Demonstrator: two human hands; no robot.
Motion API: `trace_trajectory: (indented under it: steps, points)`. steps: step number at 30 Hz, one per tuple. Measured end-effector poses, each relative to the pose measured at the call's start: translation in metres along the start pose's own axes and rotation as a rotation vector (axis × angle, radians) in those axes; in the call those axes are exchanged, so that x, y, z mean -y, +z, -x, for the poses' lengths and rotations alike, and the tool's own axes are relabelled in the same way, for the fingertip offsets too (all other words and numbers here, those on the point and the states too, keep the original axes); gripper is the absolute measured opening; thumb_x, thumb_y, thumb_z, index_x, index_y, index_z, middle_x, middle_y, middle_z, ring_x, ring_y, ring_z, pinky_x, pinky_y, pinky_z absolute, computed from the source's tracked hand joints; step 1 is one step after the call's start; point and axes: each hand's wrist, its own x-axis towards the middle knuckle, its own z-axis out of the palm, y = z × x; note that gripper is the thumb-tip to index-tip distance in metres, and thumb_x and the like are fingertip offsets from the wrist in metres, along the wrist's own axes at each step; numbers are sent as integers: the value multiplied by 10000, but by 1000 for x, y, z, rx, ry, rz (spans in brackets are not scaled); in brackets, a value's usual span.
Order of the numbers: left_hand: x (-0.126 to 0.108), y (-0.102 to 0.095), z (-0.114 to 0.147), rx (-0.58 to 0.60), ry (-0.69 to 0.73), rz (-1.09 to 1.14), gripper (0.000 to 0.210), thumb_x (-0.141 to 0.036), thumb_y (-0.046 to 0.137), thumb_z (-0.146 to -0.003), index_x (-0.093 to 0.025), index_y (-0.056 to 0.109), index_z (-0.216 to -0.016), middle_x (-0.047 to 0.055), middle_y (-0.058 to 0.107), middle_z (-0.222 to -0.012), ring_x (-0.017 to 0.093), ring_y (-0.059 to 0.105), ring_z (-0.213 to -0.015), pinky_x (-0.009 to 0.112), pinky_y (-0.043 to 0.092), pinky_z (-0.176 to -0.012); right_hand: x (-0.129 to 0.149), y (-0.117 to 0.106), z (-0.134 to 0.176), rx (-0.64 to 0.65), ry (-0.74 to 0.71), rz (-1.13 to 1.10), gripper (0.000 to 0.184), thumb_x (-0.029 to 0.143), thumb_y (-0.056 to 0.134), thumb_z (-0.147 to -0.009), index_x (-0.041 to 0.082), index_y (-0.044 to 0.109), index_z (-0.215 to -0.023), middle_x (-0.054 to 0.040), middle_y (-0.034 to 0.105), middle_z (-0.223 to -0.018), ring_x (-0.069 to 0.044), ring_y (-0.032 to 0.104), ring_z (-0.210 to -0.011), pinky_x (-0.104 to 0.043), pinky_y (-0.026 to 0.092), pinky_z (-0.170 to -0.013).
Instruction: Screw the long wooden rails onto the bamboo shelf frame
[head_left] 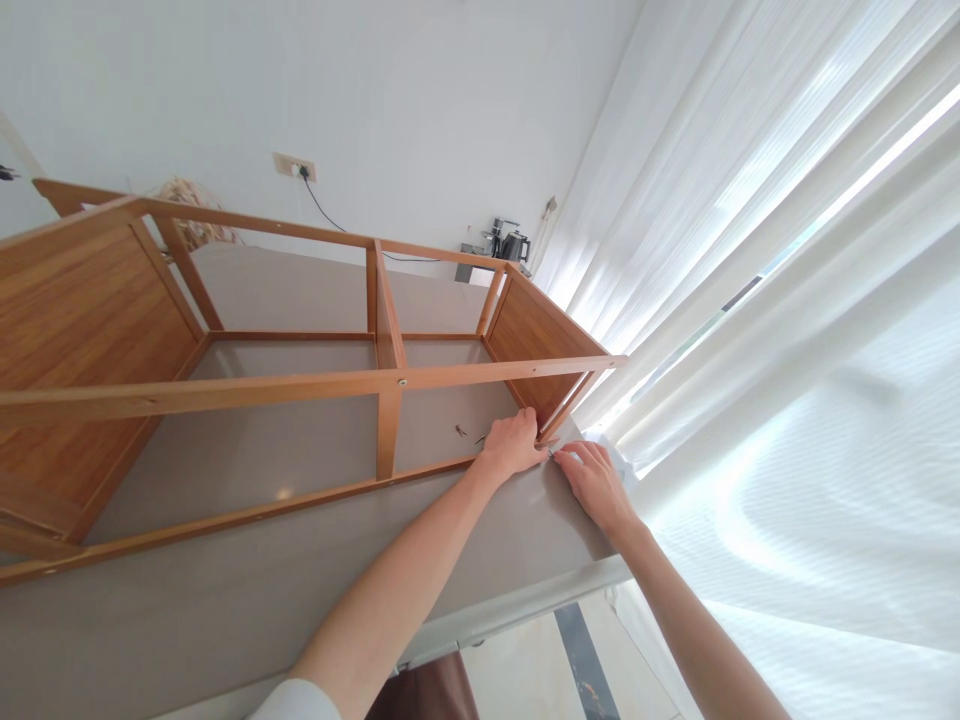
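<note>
A wooden frame [390, 378], with slatless open bays and solid end panels, lies on its side on a grey tabletop [480, 545]. My left hand [514, 445] is wrapped round the lower near corner of its right end. Just right of that corner, the fingertips of my right hand [592, 480] pinch a small metal piece [551, 454], seemingly a screw, against the wood; most of it is hidden. Inside the right bay, a few small screws [460, 431] lie on the tabletop near my left hand.
White curtains [750, 200] hang close along the right side. Behind the frame, a dark kettle [514, 246] stands by the wall, and a cord runs from a wall socket [295, 167]. A bundle of pale strands [187, 210] sits at back left.
</note>
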Motion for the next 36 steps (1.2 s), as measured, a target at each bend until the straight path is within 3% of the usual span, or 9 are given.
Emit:
trace_trajectory:
  steps: [19, 31, 36]
  points:
    - [1, 2, 0, -16, 5, 3, 412, -483, 572, -856, -190, 479, -1130, 130, 659, -1156, 312, 678, -1024, 389, 524, -815, 1, -13, -17, 92, -171, 181, 268, 71, 448, -951, 198, 683, -975, -91, 669, -975, -248, 579, -966, -415, 390, -943]
    - [1, 4, -1, -28, 14, -2, 397, -467, 562, -849, -192, 478, -1123, 125, 660, -1136, 311, 677, -999, 395, 514, -800, -14, 8, -9, 36, 105, -294, 272, 317, 466, -1000, 251, 728, -974, -54, 712, -963, -219, 629, -894, -372, 500, -840]
    - [-2, 2, 0, -40, -2, -22, 399, -457, 575, -841, -181, 494, -1119, 128, 669, -1131, 310, 682, -991, 394, 521, -800, -16, 12, -6, 20, 131, -314, 271, 351, 479, -997, 256, 731, -974, -49, 725, -969, -219, 638, -898, -381, 499, -860]
